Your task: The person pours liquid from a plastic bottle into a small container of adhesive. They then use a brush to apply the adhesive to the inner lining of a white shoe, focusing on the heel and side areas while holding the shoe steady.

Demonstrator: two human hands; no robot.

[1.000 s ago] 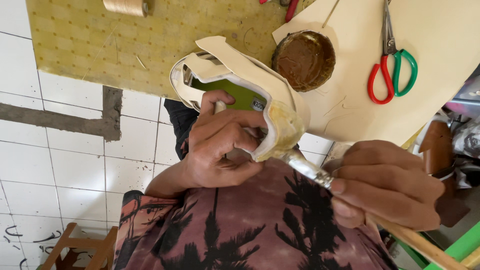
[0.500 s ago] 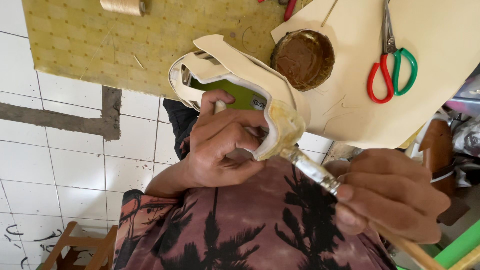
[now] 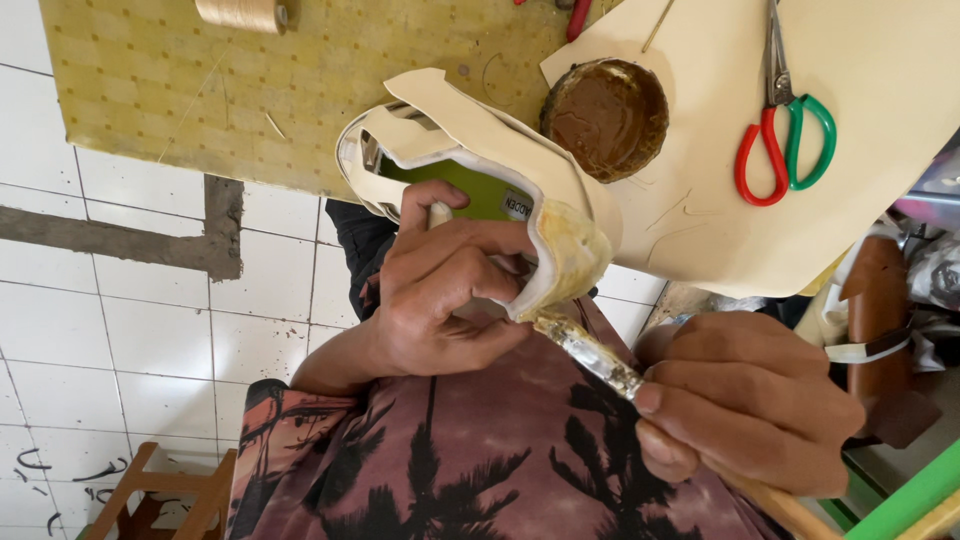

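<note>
left hand grips shoe upper; right hand brushes it.

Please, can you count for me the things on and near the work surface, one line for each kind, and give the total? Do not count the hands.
Shoe upper, cream, held in the left hand: 1
Glue brush, held in the right hand: 1
Round tin of brown paste: 1
Scissors with red and green handles: 1
Spool of tan thread: 1
Total: 5

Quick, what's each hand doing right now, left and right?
Left hand: closed, holding the cream shoe upper.
Right hand: closed, holding the glue brush against it.
</note>
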